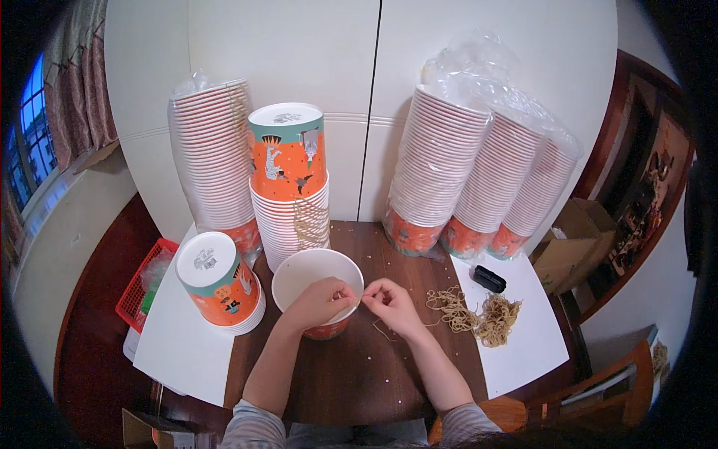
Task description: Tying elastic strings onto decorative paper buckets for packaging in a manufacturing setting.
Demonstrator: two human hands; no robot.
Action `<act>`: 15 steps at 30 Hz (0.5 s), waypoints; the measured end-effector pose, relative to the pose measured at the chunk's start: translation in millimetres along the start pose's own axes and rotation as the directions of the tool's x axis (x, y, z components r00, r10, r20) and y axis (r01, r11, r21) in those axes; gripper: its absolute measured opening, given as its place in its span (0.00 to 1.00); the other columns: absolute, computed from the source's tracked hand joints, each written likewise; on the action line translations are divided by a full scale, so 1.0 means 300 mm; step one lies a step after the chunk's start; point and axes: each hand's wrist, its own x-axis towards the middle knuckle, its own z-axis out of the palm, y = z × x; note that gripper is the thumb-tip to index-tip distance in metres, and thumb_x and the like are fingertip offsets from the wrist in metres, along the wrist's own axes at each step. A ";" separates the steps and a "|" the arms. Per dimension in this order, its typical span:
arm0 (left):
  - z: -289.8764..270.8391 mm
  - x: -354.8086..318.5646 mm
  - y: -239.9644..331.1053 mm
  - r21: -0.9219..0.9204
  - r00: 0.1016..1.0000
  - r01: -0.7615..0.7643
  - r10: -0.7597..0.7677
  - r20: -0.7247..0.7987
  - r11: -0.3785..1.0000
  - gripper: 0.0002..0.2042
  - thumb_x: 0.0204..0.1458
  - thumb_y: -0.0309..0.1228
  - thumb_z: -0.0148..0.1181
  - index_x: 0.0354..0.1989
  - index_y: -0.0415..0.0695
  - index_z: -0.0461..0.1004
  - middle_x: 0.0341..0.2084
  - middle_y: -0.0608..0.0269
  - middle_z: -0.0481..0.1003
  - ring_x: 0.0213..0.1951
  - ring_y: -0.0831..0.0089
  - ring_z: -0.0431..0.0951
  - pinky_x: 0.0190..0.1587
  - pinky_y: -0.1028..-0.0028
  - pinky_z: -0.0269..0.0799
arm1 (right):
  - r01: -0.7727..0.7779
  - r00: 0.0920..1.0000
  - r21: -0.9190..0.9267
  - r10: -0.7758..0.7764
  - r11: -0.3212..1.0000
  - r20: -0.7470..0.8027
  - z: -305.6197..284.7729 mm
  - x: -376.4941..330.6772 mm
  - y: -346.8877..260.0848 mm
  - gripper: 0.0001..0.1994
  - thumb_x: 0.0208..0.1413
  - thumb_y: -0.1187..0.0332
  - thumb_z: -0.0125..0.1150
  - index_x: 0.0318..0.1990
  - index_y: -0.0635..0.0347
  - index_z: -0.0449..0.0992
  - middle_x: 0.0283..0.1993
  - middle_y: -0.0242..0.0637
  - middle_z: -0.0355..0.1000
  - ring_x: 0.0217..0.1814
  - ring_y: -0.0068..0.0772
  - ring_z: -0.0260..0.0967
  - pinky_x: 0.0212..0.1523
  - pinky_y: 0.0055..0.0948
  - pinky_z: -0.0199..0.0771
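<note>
An orange paper bucket (318, 267) with a white inside stands upright in front of me, its mouth facing up. At its near right rim, my left hand (329, 301) is closed in a pinch, the wrist crossing the bucket's front. Close beside it, my right hand (393, 305) pinches too, fingertips almost meeting the left ones. A thin tan string (384, 330) trails below the right hand toward a loose pile of tan string (497, 320) on the right. The bit between the fingertips is tiny and looks like the same string.
Behind the bucket rises a stack of upturned buckets (288, 161), with looped string on its side. A shorter upturned stack (219, 280) stands at left. Plastic-wrapped bucket stacks (437, 165) line the back. A black object (489, 279) lies by the string pile; a wooden chair (598, 389) is at lower right.
</note>
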 end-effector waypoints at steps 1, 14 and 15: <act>-0.002 0.000 0.001 -0.001 1.000 -0.001 0.001 -0.001 1.000 0.09 0.43 0.33 0.57 0.28 0.39 0.73 0.24 0.59 0.72 0.28 0.71 0.72 0.33 0.73 0.67 | -0.043 0.999 0.121 0.043 0.992 0.002 -0.008 0.000 -0.009 0.05 0.46 0.74 0.58 0.31 0.60 0.70 0.24 0.21 0.61 0.22 0.09 0.51 0.23 0.11 0.53; -0.009 -0.001 -0.009 -0.345 0.994 0.051 -0.016 0.106 0.937 0.08 0.46 0.32 0.56 0.29 0.40 0.74 0.23 0.68 0.73 0.29 0.82 0.68 0.35 0.79 0.63 | 0.374 0.924 -0.282 -0.383 0.884 0.025 -0.006 -0.017 -0.095 0.09 0.38 0.75 0.65 0.31 0.59 0.76 0.28 0.32 0.68 0.24 0.21 0.62 0.24 0.18 0.63; -0.009 -0.001 -0.009 -0.374 0.993 0.055 -0.013 0.114 0.926 0.08 0.46 0.31 0.56 0.29 0.40 0.74 0.24 0.69 0.73 0.30 0.82 0.68 0.36 0.79 0.63 | 0.378 0.921 -0.285 -0.390 0.881 0.017 -0.004 -0.020 -0.097 0.08 0.38 0.76 0.65 0.31 0.59 0.76 0.28 0.32 0.69 0.27 0.22 0.64 0.26 0.19 0.64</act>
